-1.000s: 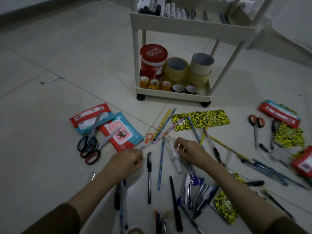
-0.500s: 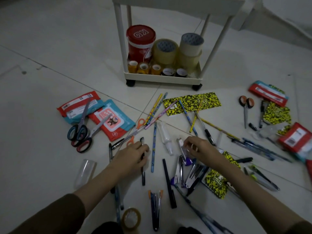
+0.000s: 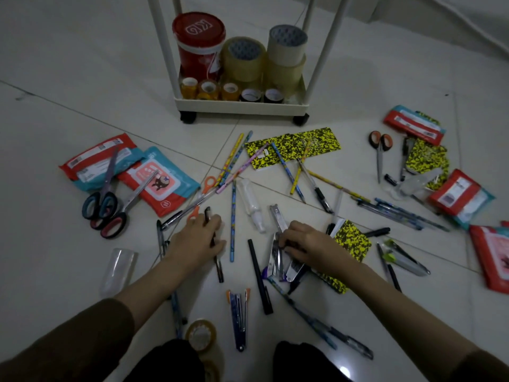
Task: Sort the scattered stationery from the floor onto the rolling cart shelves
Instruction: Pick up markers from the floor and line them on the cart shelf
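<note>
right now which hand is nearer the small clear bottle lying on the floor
Right. The right hand lies just right of the clear bottle's nozzle end, on the metal clippers. The left hand grips a black pen further off to the bottle's left.

Readable only: white letters "KG", seen upside down, on the lid of the red tub point(image 3: 199, 37) on the cart's bottom shelf point(image 3: 242, 107). Packet labels too blurred.

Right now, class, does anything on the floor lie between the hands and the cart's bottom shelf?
Yes. Loose pencils, a small clear bottle and a yellow-black notebook lie between the left hand, the right hand and the cart shelf. Lifted over them, nothing visible blocks.
</note>
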The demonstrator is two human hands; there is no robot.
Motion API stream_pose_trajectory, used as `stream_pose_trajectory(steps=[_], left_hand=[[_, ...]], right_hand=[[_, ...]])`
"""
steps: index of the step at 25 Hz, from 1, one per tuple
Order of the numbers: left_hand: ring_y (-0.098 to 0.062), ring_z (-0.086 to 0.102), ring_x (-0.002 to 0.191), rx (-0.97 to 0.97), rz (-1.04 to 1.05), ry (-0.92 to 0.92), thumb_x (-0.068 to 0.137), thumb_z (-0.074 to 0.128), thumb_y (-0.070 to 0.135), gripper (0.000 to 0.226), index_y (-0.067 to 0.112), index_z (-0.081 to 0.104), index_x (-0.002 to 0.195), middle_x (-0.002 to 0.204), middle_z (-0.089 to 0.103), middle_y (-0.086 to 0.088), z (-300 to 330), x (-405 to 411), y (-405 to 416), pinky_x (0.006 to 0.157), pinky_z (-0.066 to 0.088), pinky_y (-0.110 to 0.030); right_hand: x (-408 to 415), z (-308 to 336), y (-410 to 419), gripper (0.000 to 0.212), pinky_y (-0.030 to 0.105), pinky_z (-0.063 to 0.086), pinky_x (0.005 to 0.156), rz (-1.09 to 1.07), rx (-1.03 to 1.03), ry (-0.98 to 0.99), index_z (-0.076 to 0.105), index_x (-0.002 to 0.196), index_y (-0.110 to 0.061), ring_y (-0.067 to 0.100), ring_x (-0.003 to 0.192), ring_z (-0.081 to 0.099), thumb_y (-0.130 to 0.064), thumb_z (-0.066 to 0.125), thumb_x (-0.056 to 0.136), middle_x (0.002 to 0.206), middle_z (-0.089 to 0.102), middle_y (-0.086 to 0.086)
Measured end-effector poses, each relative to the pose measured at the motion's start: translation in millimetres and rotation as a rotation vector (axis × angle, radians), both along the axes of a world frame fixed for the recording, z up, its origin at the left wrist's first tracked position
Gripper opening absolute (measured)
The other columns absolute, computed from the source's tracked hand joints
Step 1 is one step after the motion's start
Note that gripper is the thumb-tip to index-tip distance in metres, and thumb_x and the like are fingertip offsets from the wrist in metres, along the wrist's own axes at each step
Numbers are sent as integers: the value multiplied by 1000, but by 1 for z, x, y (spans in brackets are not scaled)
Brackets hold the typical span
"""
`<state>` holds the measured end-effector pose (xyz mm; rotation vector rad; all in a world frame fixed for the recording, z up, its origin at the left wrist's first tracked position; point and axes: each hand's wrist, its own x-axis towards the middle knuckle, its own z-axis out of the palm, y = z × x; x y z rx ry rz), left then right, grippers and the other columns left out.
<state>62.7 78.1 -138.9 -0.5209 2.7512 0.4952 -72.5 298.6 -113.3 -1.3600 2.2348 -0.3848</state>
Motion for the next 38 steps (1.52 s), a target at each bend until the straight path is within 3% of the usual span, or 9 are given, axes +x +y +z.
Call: stream_pose_trajectory(steps=[4,7,9,12,17,22,27,32,38], left_hand=[[-26,51,76,91,56,59,92,45,14,25,13,36,115,102,48,-12,1,3,9,61,42,-36],[-23,50,63,335,250,270,88,48,4,24,14,32,103,80,47,-7,7,1,5,53,40,-35],[-17,51,61,381,390,419,89,48,5,27,20,32,104,77,48,-3,11,-5,-12,48,38,-29],[-17,54,67,210,355,392,87,55,17,27,22,36,106,87,57,-5,12,-14,-42,49,33,-24],[-32,57,94,-85,204,149,90,55,24,29,8,47,112,109,56,-13,-3,-14,-58,65,40,-37],[-31,58,88,-102,198,261,92,51,23,24,4,53,105,99,58,-15,1,-16,-48,63,41,-36],[-19,52,58,197,235,439,93,48,15,3,12,48,94,65,52,-4,12,-24,-26,49,32,-29],[-15,50,62,448,281,455,97,43,28,15,15,48,102,70,50,0,13,-25,-13,57,39,-32],[-12,52,62,971,610,464,99,38,13,7,13,45,100,82,51,-2,42,-45,-15,44,44,-16]], right_hand=[[-4,0,6,14,35,44,73,-33,-9,-27,61,103,-13,8,79,43,-13,51,93,102,50,4],[-7,-1,4,13,34,45,70,-30,-5,-43,62,102,-15,6,76,42,-16,53,92,98,51,2],[-10,0,-2,13,33,45,71,-36,-18,-66,61,102,-17,9,76,46,-18,55,91,96,55,2],[-15,0,-10,10,37,47,73,-92,-75,-96,60,99,-18,15,78,54,-17,53,92,91,57,-1],[-26,-5,-17,10,32,44,72,-255,-145,-54,62,95,-10,17,79,53,-8,54,90,91,58,6],[-40,-13,-14,19,39,40,86,-376,-135,192,61,105,1,34,102,47,-1,53,88,110,53,19],[-57,-21,-14,35,40,38,91,-514,39,253,54,117,-1,38,111,44,5,46,84,129,42,21],[-62,-23,-10,27,45,42,82,-569,14,116,51,107,3,37,98,45,10,42,83,111,44,24],[-45,11,-52,21,28,33,65,-713,-518,-180,41,94,-6,16,74,41,12,40,83,89,43,6]])
